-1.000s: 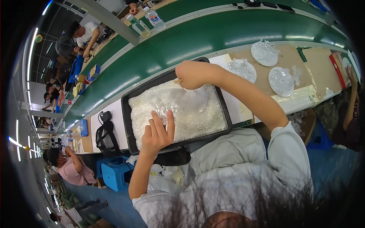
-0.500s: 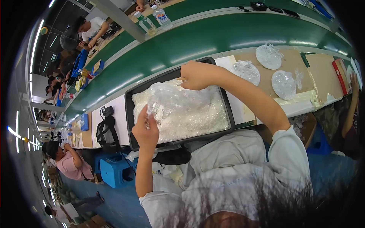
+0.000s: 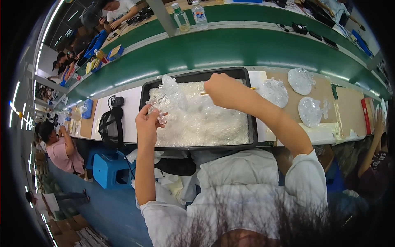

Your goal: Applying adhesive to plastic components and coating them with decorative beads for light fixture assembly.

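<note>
A black tray (image 3: 252, 119) in front of me holds a layer of small whitish translucent granules (image 3: 205, 127). Over its left part, my left hand (image 3: 147, 125) pinches the lower edge of a clear, crinkled plastic piece (image 3: 172, 94), which stands tilted up. The exact shape of that piece is hard to make out against the granules. My right hand (image 3: 219, 91) is closed round a thin yellowish stick (image 3: 204, 94) above the tray's far middle. One end of the stick points toward the clear piece, and the other sticks out behind the fist.
Several clear round plastic pieces (image 3: 309, 112) lie on cardboard to the right. A black strap (image 3: 111, 127) with a small device lies left of the tray. Two bottles (image 3: 200, 15) stand on the far ledge. A blue stool (image 3: 110, 169) is at lower left; co-workers sit on both sides.
The clear piece has moved left and tipped up, away from my right hand. My left hand has shifted left with it. The stick now shows on both sides of my right fist.
</note>
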Motion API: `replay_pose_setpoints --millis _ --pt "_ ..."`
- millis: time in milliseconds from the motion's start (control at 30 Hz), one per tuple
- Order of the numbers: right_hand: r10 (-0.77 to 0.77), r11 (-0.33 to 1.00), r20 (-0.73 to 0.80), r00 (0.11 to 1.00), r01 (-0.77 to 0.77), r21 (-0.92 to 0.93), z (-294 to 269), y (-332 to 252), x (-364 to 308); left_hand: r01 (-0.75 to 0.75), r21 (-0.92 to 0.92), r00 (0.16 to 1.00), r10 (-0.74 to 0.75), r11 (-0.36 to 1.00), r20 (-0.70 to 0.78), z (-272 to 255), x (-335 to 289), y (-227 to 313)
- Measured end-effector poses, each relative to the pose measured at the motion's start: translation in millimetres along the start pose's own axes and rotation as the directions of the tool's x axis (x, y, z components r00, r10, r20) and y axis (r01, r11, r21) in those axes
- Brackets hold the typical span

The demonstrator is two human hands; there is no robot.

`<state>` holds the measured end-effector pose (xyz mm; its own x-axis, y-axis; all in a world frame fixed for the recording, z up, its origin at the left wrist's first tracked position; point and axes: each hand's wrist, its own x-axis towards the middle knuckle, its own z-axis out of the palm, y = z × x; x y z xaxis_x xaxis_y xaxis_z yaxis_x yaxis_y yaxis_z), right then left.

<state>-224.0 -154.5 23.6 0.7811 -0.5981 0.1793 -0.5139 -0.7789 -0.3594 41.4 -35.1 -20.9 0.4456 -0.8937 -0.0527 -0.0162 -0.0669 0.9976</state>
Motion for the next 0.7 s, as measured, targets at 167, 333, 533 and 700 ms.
replay_pose_setpoints --millis 167,333,533,700 --pt "0.118 0.981 0.181 0.977 -0.086 -0.172 -15.6 -2.3 2.8 -0.030 0.122 0.999 0.032 0.992 -0.010 -9.4 4.9 5.3" --pt "0.074 0.991 0.168 0.983 -0.052 -0.127 -0.5 5.0 4.2 -0.103 0.055 0.993 0.106 0.993 -0.050 -8.0 13.3 3.4" --pt "-0.044 0.999 0.190 0.981 0.047 -0.010 2.6 15.9 18.7 -0.156 -0.039 0.982 0.151 0.987 -0.111 -5.3 24.6 4.3" --pt "-0.058 0.998 0.154 0.986 0.060 -0.011 -53.9 11.9 27.7 -0.175 -0.063 0.969 0.161 0.983 -0.186 -8.0 18.9 -0.9"
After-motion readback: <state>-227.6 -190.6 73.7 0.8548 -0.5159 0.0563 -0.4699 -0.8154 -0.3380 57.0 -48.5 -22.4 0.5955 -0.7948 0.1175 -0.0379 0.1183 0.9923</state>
